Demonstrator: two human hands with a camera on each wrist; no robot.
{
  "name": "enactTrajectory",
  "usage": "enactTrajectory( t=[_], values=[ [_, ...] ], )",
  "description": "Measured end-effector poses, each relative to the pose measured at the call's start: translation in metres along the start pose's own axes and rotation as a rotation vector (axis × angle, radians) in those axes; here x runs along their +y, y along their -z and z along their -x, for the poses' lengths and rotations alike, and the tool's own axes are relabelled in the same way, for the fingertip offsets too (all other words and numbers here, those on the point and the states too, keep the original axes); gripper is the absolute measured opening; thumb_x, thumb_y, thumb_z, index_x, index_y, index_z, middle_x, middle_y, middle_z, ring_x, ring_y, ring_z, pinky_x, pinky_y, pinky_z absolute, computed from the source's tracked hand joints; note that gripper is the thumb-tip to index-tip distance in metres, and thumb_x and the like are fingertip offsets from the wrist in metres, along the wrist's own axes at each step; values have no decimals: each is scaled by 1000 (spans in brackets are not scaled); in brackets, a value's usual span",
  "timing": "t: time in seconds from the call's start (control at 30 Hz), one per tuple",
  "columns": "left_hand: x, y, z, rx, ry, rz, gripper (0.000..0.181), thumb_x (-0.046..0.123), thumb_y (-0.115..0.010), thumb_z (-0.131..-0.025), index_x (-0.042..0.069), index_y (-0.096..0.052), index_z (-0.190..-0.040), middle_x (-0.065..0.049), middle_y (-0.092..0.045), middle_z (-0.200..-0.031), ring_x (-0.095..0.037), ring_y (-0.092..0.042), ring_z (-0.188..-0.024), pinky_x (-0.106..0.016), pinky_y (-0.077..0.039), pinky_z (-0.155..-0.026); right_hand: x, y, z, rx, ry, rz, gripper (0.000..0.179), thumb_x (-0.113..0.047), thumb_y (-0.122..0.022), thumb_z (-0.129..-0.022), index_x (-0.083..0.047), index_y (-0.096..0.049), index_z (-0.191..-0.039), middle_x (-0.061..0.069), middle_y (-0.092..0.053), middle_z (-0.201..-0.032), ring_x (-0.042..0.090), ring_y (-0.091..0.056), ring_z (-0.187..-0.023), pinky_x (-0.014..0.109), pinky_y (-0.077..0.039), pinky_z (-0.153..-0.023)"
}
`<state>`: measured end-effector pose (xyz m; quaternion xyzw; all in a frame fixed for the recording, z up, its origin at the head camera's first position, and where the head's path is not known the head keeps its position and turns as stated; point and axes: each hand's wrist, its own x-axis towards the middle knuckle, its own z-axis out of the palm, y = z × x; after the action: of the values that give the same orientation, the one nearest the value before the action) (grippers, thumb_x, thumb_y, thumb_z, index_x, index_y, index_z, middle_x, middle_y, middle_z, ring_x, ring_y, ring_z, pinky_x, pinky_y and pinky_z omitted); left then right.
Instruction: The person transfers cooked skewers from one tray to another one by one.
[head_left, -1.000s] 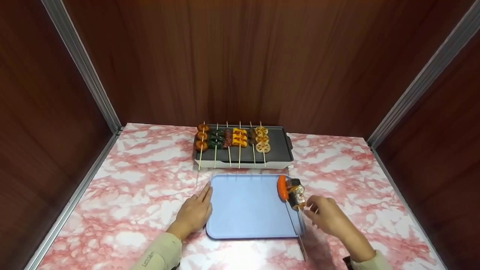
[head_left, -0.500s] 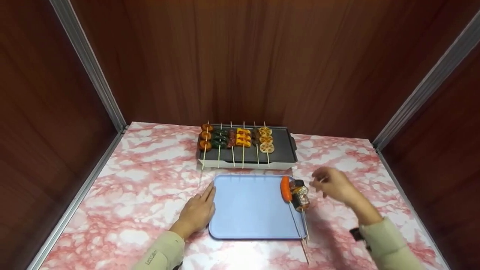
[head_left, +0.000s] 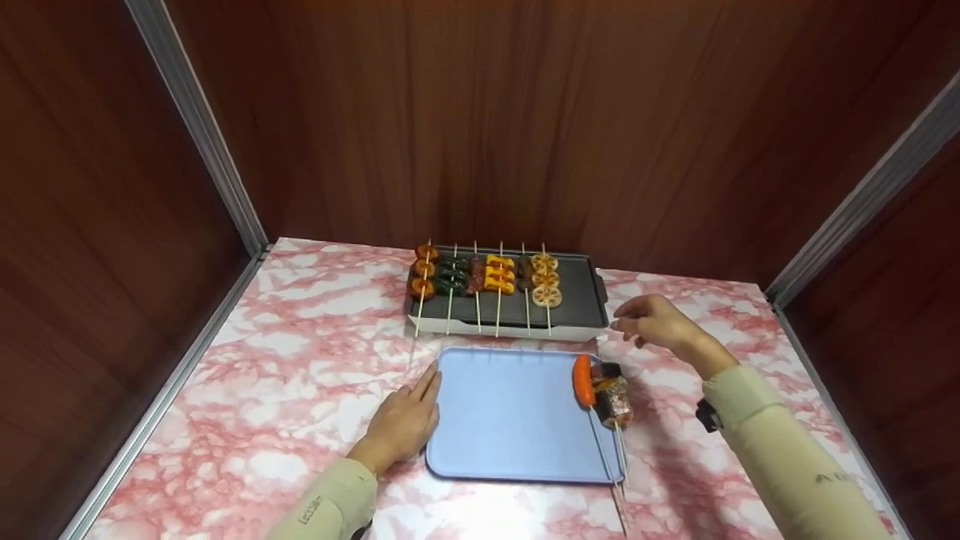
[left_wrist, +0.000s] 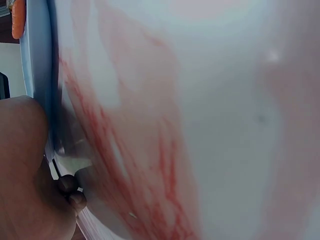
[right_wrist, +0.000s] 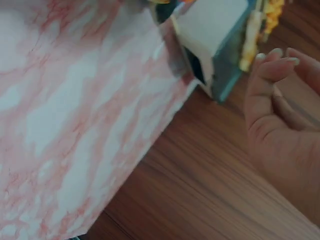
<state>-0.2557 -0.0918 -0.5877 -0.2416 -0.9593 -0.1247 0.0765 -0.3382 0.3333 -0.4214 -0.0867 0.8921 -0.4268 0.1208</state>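
Observation:
My left hand [head_left: 401, 421] rests against the left edge of the light blue tray [head_left: 517, 442], fingers extended along it. In the left wrist view, part of that hand [left_wrist: 22, 150] shows at the tray edge. My right hand [head_left: 654, 322] is raised beside the front right corner of the grill [head_left: 577, 300], fingers loosely bent and holding nothing. On the tray's right side lie a sausage skewer [head_left: 583, 381] and a thicker dark skewer [head_left: 615, 401] with shiny, wrapped-looking pieces. Their sticks reach past the tray's front edge.
Several skewers lie side by side on the grill, from round orange slices [head_left: 424, 268] at left to lotus root slices [head_left: 546, 279] at right. A red-and-white marbled tabletop [head_left: 300, 360] lies beneath, with brown wood panels [head_left: 510, 120] behind and at both sides.
My right hand has moved from beside the dark skewer up and away, toward the grill's right corner. My left hand stays at the tray edge. The head view has shifted slightly.

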Motion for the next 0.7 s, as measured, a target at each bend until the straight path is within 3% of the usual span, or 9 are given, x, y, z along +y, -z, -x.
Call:
enactTrajectory(
  t=[0.3,0.43,0.7],
  values=[
    [-1,-2,1,-7,1,3,57,30,-40,-108,1,-37,-157,-9,-29,-167,-40,-61,-112,-47,-51,-90,8,-20,-31,-41,-35,-132,39,-10,-64,-98,16,-57,-127,20,-69,-109,17,-65,-88,36,-58,-80],
    [-3,-3,0,6,0,1,56,29,-41,-108,2,-38,-156,-9,-31,-167,-38,-61,-111,-47,-51,-89,8,-30,-44,-29,-51,-179,41,-9,-65,-98,17,-57,-128,17,-69,-104,15,-65,-86,35,-58,-81],
    [-3,-1,0,-12,4,-7,56,29,-38,-108,2,-37,-157,-8,-29,-168,-36,-61,-106,-46,-51,-85,1,-53,-61,-13,-48,-275,37,-4,-62,-97,20,-56,-124,11,-70,-92,14,-64,-80,28,-57,-71]
  ],
)
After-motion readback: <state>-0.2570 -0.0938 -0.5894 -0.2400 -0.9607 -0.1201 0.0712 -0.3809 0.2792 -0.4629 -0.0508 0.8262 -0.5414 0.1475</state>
